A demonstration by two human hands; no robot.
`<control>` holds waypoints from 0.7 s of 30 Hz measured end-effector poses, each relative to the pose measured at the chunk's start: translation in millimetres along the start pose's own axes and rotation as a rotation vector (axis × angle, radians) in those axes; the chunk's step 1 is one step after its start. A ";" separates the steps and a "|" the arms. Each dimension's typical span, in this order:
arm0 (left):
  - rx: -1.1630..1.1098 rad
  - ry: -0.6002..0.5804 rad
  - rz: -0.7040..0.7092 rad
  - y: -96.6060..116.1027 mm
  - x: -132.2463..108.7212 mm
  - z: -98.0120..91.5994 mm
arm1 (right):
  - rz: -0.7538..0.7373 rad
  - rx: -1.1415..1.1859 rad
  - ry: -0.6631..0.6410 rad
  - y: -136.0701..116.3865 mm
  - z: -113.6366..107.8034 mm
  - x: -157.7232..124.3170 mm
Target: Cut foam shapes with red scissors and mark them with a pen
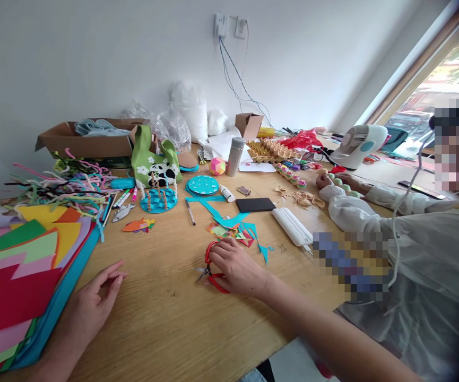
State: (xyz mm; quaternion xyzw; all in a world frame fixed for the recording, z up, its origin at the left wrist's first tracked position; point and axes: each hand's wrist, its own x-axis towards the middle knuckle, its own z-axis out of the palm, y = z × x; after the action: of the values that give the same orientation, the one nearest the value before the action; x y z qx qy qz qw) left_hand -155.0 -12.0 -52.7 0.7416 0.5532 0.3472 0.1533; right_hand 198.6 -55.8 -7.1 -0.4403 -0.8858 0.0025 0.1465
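Over the middle of the wooden table point(145, 313), my right hand point(239, 268) grips a pair of scissors point(209, 260) by its red handles. The short metal blades point left, low over the tabletop. My left hand point(96, 302) is at the left, fingers loosely stretched and thumb apart, with nothing in it. Beside that hand lies a stack of coloured sheets point(18, 286) in red, pink, green, yellow and blue. Just beyond the scissors is a heap of paper scraps point(233, 232), with blue offcuts point(219, 212) around it.
Behind stand a green panda bag point(155, 159), a blue disc with twisted upright stems point(158, 200), a steel flask point(235, 156) and a white fan point(358, 146). A black phone-like slab point(256, 205) and white power strip point(292, 226) lie right. A co-worker point(424, 239) sits at the right.
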 end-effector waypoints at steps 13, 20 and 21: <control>-0.066 -0.022 -0.046 4.5 -2.0 1.0 | 0.257 -0.048 0.034 27.7 1.6 14.5; -0.071 -0.015 -0.049 13.5 -1.2 -1.6 | 0.136 -0.087 -0.065 10.8 6.5 41.7; -0.078 -0.016 -0.055 13.4 -1.4 -1.4 | 0.131 -0.103 -0.073 10.3 8.3 46.2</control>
State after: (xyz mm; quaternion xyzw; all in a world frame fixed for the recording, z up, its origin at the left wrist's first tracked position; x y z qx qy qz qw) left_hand -146.6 -18.1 -44.0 0.7224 0.5581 0.3582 0.1959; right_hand 178.2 -12.3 -4.5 -0.5041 -0.8587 -0.0173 0.0907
